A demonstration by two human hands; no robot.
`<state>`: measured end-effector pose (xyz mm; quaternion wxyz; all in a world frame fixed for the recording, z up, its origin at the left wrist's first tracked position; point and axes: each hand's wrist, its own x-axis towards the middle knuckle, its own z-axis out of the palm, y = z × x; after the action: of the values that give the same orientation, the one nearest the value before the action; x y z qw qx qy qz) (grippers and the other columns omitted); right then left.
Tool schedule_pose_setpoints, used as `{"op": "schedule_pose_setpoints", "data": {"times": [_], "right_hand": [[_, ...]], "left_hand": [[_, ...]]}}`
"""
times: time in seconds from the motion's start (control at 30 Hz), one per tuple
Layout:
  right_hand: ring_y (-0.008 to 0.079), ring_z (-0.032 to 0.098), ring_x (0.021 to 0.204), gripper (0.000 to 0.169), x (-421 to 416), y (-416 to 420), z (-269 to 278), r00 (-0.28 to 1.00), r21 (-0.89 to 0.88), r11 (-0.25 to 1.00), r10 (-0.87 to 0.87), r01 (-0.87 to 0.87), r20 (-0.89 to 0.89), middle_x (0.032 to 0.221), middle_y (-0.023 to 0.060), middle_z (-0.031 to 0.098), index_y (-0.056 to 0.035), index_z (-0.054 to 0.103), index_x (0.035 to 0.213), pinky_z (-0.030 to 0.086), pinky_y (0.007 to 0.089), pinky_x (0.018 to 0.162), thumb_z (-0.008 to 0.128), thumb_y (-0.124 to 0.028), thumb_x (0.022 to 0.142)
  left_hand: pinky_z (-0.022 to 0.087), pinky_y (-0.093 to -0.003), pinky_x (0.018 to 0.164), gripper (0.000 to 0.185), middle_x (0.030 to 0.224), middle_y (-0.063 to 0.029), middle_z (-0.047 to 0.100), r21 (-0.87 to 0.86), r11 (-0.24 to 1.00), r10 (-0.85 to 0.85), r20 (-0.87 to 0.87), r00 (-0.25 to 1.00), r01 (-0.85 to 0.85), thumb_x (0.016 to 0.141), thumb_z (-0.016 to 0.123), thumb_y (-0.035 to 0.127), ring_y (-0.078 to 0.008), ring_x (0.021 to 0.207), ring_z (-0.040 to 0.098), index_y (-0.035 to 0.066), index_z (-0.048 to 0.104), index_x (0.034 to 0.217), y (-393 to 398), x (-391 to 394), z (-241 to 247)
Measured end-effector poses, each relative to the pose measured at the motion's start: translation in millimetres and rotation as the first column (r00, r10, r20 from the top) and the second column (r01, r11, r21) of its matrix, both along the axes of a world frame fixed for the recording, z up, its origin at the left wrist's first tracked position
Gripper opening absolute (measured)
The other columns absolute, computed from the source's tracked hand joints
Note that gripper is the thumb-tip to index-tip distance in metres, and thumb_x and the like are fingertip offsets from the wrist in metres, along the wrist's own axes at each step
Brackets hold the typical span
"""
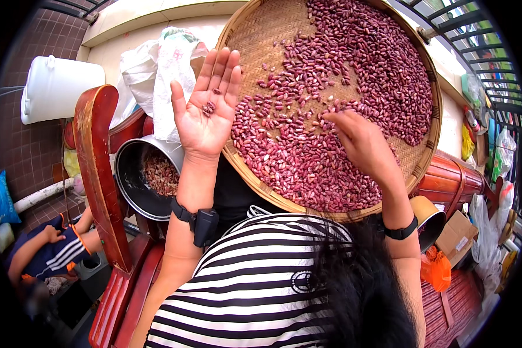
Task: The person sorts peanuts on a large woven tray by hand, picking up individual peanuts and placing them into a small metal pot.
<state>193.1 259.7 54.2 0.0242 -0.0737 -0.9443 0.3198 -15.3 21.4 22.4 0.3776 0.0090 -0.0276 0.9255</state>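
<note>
My left hand (pixel 205 111) is palm up by the left rim of a round woven bamboo tray (pixel 269 26), with a few dark speckled beans (pixel 209 108) lying on the palm and lower fingers. Over the tray, my right hand (pixel 360 139) is palm down with its fingers bent towards the beans. Its fingertips are partly hidden, so I cannot tell whether they pinch a bean. Purple-red speckled beans (pixel 387 74) cover much of the tray, thickest along the right side and near my body. Bare weave shows at the upper left.
Left of me, a dark-lined pot (pixel 128 187) holds pale brown bits beside a wooden chair arm (pixel 96 174). A white sack (pixel 174 65) and a white bucket (pixel 65 89) stand beyond. Another person (pixel 56 248) sits lower left. A second pot (pixel 430 224) and cardboard box (pixel 456 239) are right.
</note>
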Motion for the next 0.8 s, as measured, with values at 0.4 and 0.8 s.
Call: {"op": "schedule_pose_setpoints", "data": {"times": [0.4,0.8], "right_hand": [[0.0416,0.069,0.082,0.039,-22.9,-18.3,-15.4,0.991,0.137,0.986,0.106,-0.094,-0.086,0.094,0.0227,0.071,-0.0044,0.058,0.139,0.056,0.0509,0.072,0.057,-0.008,0.1],[0.039,0.071,0.074,0.049,-38.8,-42.6,-8.4,0.938,0.126,0.957,0.22,-0.261,0.268,0.087,0.02,0.073,-0.012,0.054,0.148,0.057,0.0494,0.067,0.06,-0.013,0.1]], "left_hand": [[0.019,-0.0497,0.133,0.098,0.169,-0.0288,0.021,0.054,0.998,0.013,0.017,1.0,-0.013,0.104,0.053,0.058,-0.0383,0.159,0.02,-0.012,0.014,0.161,-0.5,-0.3,-1.7],[0.021,-0.0496,0.132,0.097,0.169,-0.0287,0.021,-0.007,1.0,0.03,-0.007,1.0,-0.03,0.105,0.052,0.058,-0.0387,0.159,0.021,-0.011,0.014,0.161,-2.2,0.7,-3.2]]}}
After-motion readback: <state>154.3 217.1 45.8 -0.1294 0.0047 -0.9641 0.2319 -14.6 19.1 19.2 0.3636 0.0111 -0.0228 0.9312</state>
